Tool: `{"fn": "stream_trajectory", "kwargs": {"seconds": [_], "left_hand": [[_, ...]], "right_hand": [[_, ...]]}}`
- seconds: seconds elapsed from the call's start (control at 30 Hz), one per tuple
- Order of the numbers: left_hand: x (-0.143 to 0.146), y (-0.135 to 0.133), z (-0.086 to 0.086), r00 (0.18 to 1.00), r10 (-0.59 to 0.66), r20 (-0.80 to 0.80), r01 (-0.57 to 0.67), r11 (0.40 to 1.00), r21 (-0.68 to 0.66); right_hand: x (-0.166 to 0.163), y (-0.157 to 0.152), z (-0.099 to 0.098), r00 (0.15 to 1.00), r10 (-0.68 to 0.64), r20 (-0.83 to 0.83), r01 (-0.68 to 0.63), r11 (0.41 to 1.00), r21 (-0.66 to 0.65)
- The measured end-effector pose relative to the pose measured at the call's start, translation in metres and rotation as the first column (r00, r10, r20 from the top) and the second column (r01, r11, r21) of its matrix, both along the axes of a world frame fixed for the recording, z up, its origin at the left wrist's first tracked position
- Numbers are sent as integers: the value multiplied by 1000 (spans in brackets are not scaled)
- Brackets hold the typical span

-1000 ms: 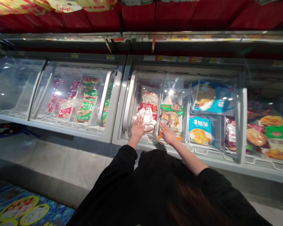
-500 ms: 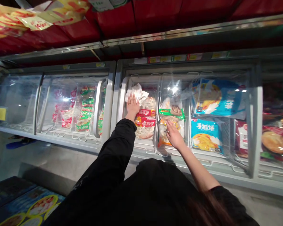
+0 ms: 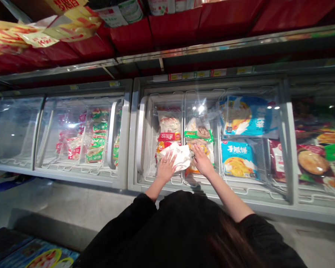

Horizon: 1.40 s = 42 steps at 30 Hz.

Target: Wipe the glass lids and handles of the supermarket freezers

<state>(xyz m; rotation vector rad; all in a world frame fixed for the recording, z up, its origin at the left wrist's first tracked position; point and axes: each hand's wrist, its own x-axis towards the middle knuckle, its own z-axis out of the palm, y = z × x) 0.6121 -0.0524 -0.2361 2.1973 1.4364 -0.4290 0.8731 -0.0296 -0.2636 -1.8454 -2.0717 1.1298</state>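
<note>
Near the front edge of the freezer's glass lid [image 3: 150, 123]: left hand [image 3: 166, 168] flat on a crumpled white cloth [image 3: 180, 156], fingers spread. Just beside it, right hand [image 3: 203, 163] on the glass, fingers loosely together at the cloth's right edge. Under the lid, dumpling packets [image 3: 169, 128]; toward its right side, blue pancake packets [image 3: 238, 158]. Along the rear edge, price tags [image 3: 195, 74].

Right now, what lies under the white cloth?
The freezer's glass lid, with a red-labelled food pack below it. The left hand presses the cloth; the pack's lower part is hidden.
</note>
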Motion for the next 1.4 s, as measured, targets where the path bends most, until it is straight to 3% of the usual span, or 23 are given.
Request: {"fn": "stream_trajectory", "kwargs": {"seconds": [0.17,0.23,0.33,0.43,0.53,0.73,0.87,0.93,1.0,1.1,1.2,1.3,1.33,1.4], "left_hand": [[3,-19,23,973,214,-86,-208,975,74],[20,-12,21,957,279,-78,-272,958,96],[49,12,4,937,347,-38,-343,935,85],[66,51,-18,937,350,-11,-346,931,113],[69,106,-33,958,286,-10,-281,946,161],[68,230,-50,955,295,-12,-287,938,196],[85,273,-58,940,341,-30,-324,915,241],[105,273,-60,957,289,7,-281,926,250],[133,256,-61,983,170,76,-183,953,241],[180,208,-60,976,-68,205,25,978,207],[210,159,-55,890,-337,306,284,936,206],[197,144,-47,804,-492,333,446,871,207],[182,148,-44,811,-486,326,446,874,194],[138,165,-40,895,-346,280,313,937,156]], "right_hand": [[-8,0,2,999,-34,26,34,999,-3],[-11,0,3,999,-39,32,39,999,-11],[-9,1,7,999,-31,27,31,999,-26],[-1,10,13,999,53,7,-53,998,-18],[7,31,18,989,150,-2,-150,989,16],[21,72,12,992,116,50,-116,993,-14],[33,81,5,989,148,-18,-148,989,1],[36,85,4,990,125,-64,-124,992,10],[39,87,8,996,28,-88,-27,1000,7],[50,79,18,979,-197,-56,199,980,22],[68,58,29,952,-303,-40,305,951,58],[81,37,34,942,-332,-38,334,940,69],[81,32,34,936,-350,-28,351,934,67],[75,28,32,922,-386,-1,385,920,66]]}}
